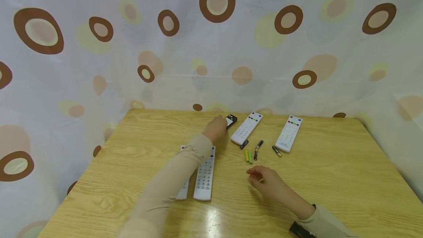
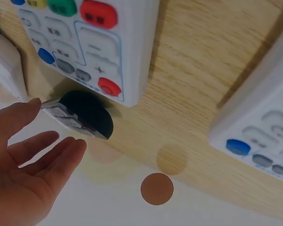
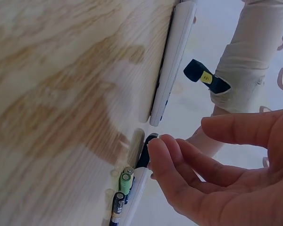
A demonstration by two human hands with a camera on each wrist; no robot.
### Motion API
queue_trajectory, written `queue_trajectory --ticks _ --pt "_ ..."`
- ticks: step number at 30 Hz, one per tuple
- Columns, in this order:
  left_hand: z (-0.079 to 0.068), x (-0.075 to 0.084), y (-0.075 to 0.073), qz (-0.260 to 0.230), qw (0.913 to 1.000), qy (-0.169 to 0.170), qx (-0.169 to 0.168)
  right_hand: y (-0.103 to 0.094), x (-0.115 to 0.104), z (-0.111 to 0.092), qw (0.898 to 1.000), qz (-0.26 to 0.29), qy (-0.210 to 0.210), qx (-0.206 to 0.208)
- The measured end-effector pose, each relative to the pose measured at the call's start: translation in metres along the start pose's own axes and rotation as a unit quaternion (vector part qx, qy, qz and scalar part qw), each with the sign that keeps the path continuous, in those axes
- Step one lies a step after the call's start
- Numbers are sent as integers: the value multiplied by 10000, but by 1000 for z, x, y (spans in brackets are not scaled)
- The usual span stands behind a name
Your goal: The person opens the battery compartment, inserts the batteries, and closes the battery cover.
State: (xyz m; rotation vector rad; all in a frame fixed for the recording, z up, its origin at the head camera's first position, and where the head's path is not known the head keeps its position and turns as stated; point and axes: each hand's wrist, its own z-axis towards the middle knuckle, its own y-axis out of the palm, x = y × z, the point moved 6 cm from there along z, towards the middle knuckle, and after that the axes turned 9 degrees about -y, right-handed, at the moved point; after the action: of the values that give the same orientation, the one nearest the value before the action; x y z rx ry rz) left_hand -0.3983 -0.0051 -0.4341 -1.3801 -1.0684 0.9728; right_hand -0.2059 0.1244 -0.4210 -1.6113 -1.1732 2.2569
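Note:
At the back of the table my left hand [image 1: 216, 127] reaches a small black remote control [image 1: 232, 118] with coloured buttons and partly covers it. In the left wrist view the thumb tip lies right at one end of this black remote [image 2: 92, 110], and the loosely bent fingers sit just beside its face. My right hand [image 1: 266, 183] hovers over the front of the table, thumb and fingers slightly bent with nothing between them. Beyond its fingertips lie a yellow battery [image 1: 246, 156], a green battery [image 1: 250, 158] and several dark batteries [image 1: 256, 154].
White remotes [image 1: 247, 127] stand out on the wooden table [image 1: 333, 179]: one beside the black remote, another white remote [image 1: 288, 134] further right. My left sleeve crosses over two more, including this white remote [image 1: 203, 183]. A dotted cloth [image 1: 218, 54] hangs behind the table.

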Motion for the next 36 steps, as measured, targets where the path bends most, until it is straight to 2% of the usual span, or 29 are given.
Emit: queue_trajectory --ticks 8,15,24,31,36 --pt "4 3 4 77 9999 -24 100 0 1 -1 9999 148 55 -44" --pt "5 5 1 7 9998 -110 159 -4 0 -4 9999 99 -44 58" --pt "12 2 0 -81 9988 -68 483 -6 1 -6 9999 124 -32 52" --pt "18 -1 0 -196 9985 -391 321 -6 3 -5 9998 199 40 -4" --pt "19 -1 -1 -431 9974 -478 313 -7 5 -6 9998 195 72 -3"
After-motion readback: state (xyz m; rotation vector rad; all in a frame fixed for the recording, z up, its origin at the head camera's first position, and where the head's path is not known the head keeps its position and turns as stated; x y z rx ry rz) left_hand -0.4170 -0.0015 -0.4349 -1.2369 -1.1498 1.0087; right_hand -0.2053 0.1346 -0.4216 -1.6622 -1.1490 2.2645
